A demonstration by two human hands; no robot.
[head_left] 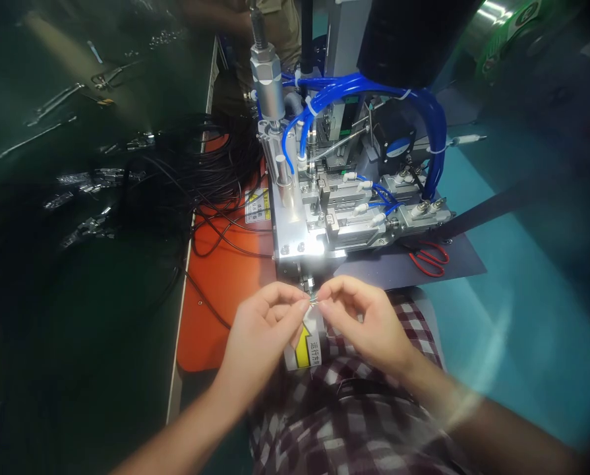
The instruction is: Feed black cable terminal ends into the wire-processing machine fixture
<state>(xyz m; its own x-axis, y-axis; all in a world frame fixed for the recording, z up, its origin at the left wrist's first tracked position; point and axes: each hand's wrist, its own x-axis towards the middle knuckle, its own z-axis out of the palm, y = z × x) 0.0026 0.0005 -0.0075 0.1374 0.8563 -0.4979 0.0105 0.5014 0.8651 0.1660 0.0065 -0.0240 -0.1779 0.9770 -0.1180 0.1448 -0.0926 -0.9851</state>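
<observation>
Close together in front of the machine's metal head [299,227], my left hand [267,323] and my right hand [361,320] are both closed in a pinch. Between the fingertips shows a small, thin, shiny piece [313,301]; its kind is too small to make out. Just beyond the fingers a small metal fitting [310,282] sticks out from the machine's front. Under the hands lies a white label with a yellow arrow [303,349].
Black cables [225,165] lie coiled on the orange plate [225,277]. Blue air hoses [374,86] arch over the machine. Red-handled scissors or pliers [430,258] rest at the right. Shiny metal parts [94,178] are scattered on the dark table. Another person [279,26] is partly visible behind.
</observation>
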